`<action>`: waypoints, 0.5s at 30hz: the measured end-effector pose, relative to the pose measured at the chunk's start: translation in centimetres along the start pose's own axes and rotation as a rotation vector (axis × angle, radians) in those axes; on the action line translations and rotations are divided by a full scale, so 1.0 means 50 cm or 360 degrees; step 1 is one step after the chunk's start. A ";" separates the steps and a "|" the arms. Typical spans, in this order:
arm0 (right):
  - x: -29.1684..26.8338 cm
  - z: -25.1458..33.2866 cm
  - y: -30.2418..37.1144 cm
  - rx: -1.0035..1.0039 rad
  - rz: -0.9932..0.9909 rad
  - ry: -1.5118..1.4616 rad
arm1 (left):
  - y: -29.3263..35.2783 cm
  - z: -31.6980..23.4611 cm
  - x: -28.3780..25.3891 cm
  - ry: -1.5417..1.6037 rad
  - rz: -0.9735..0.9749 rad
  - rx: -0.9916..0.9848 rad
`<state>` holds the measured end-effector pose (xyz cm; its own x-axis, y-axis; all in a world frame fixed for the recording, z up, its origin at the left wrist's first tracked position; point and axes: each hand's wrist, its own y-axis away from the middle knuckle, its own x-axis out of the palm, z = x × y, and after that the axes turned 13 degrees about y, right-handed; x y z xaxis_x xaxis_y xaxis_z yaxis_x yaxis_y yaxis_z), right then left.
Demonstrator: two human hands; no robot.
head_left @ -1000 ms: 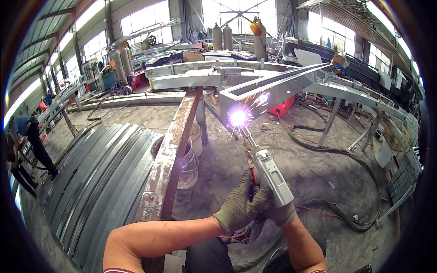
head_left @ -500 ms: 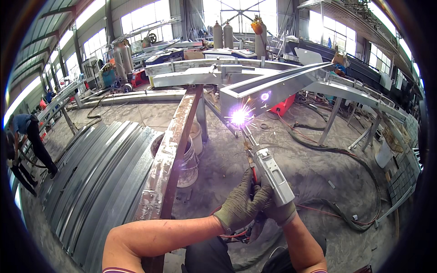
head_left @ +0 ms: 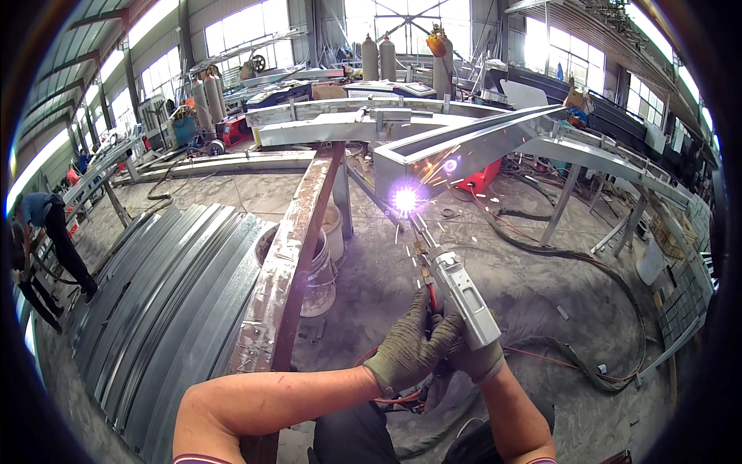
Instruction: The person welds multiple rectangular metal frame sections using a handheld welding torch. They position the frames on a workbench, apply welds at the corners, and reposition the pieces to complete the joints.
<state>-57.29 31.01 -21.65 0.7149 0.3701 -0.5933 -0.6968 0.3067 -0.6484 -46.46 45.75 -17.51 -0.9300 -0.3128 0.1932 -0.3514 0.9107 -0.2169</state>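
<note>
A silver handheld welding gun [head_left: 466,298] points up and away from me, its thin nozzle close to a bright purple-white glow [head_left: 406,200]. The glow sits at the lower edge of the near end of a silver box-shaped metal frame [head_left: 464,155], and sparks fly around it. My right hand [head_left: 478,362], in an olive green glove, is closed round the gun from below; the gun body hides most of its fingers. In a matching glove, my left hand [head_left: 410,348] is closed against the gun's left side, beside the red wire-feed tube [head_left: 432,295].
On my left a rusty brown beam [head_left: 280,271] runs forward, with white buckets [head_left: 318,286] beside it. Long grey metal sheets [head_left: 178,286] lie farther left, where a person [head_left: 54,232] bends over. Dark hoses [head_left: 576,259] curve across the floor at right, near a red machine [head_left: 481,179].
Sparks now spray more to the upper right, with bright flecks falling around the nozzle. My hands and the gun hold almost the same place.
</note>
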 end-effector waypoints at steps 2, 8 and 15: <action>-0.005 0.000 -0.001 -0.0002 -0.0006 -0.0007 | 0.000 -0.009 0.003 -0.0017 0.0002 -0.0067; -0.001 0.001 0.002 0.0019 -0.0014 -0.0108 | -0.001 0.001 0.001 -0.0069 -0.0035 -0.0069; 0.007 -0.005 0.005 0.0023 -0.0053 -0.0127 | -0.002 0.007 -0.001 -0.0050 -0.0035 -0.0046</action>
<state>-57.19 30.98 -22.12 0.7310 0.4282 -0.5312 -0.6741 0.3325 -0.6596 -46.41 45.57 -17.81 -0.9252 -0.3406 0.1675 -0.3688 0.9108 -0.1852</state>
